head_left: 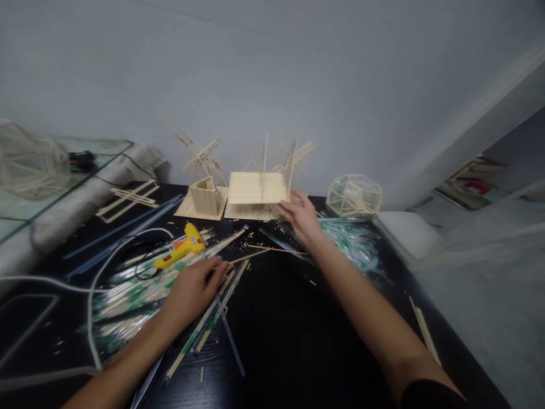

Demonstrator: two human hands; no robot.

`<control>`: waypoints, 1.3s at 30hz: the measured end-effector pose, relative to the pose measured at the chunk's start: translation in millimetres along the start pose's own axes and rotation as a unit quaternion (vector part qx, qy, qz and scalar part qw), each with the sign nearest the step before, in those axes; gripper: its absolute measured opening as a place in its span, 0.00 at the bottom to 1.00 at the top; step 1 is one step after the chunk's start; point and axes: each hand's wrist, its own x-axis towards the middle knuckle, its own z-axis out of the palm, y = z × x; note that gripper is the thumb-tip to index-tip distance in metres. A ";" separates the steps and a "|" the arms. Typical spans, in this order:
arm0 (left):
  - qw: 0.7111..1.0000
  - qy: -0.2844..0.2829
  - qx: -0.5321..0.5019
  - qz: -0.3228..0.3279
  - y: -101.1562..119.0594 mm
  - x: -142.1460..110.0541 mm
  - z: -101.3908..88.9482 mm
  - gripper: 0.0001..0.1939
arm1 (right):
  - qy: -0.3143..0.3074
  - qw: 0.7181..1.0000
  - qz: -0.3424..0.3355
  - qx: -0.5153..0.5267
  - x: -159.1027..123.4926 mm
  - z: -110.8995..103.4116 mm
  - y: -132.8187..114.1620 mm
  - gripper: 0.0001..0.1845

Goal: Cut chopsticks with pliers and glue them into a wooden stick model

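Note:
My right hand [303,218] is at the right front corner of a pale wooden stick model [251,188], a flat platform with thin uprights and a crossed-blade piece behind. Its fingers grip that edge, and the platform looks raised above a flat base [247,212]. My left hand [196,287] is low over the table, left of centre, with its fingers curled together. A thin wooden stick [251,255] runs out from its fingertips to the right. Just beyond that hand lies a yellow glue gun [183,247] on plastic-wrapped sticks [128,289].
A second windmill-like model [205,196] stands at the back left, beside a crossed stick frame [130,200]. A faceted stick frame [355,196] and clear-green wrappers [351,241] are on the right. A white cable [91,307] loops at left. Loose sticks [208,318] and scraps litter the black table [306,341].

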 end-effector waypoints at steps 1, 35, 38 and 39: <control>1.000 -0.003 0.001 -0.001 0.5 -0.1 -0.5 0.19 | -0.002 1.000 0.000 0.000 -1.9 -0.2 -0.9 0.25; 0.976 -0.142 -0.004 0.167 23.2 -19.6 1.4 0.16 | -0.288 0.763 -0.252 -0.521 -153.6 -53.6 56.4 0.14; 0.977 -0.126 -0.012 0.170 19.5 -20.7 -1.7 0.11 | -0.280 0.764 -0.245 -0.528 -153.0 -53.7 53.8 0.16; 0.979 -0.119 -0.011 0.166 18.2 -20.8 -1.6 0.11 | -0.277 0.763 -0.245 -0.530 -153.0 -53.6 52.9 0.16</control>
